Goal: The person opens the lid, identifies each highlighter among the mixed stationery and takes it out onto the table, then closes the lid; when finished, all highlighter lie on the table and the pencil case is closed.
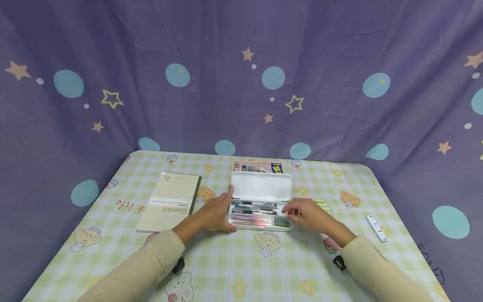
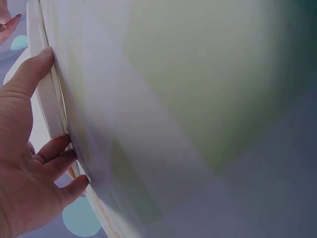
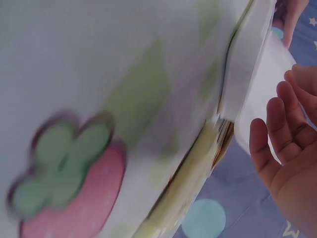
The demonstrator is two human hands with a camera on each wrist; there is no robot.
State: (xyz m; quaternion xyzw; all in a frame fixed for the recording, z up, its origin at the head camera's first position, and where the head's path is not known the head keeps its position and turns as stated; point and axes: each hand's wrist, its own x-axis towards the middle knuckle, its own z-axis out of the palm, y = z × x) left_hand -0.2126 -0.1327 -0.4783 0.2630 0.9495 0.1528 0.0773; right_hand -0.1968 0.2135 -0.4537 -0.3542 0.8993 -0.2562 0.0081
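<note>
A white pencil case (image 1: 261, 187) lies with its lid raised at the middle of the table. Several pens (image 1: 253, 205) are in its rear part, pinkish pens (image 1: 247, 219) are in the front, and a small dark block (image 1: 281, 222) sits at the front right. My left hand (image 1: 216, 213) rests against the case's left end, thumb at the front corner and fingers spread toward the lid; the left wrist view shows fingertips touching the side. Loosely bent, the fingers of my right hand (image 1: 307, 213) hover over the right end. Nothing shows between them in the right wrist view.
A Gambit notebook (image 1: 171, 199) lies to the left. Behind the raised lid is a colourful printed packet (image 1: 258, 167). Yellow-green sticks (image 1: 320, 204) lie partly hidden behind my right hand. A small white strip (image 1: 376, 228) lies farther right on the checked tablecloth (image 1: 241, 260).
</note>
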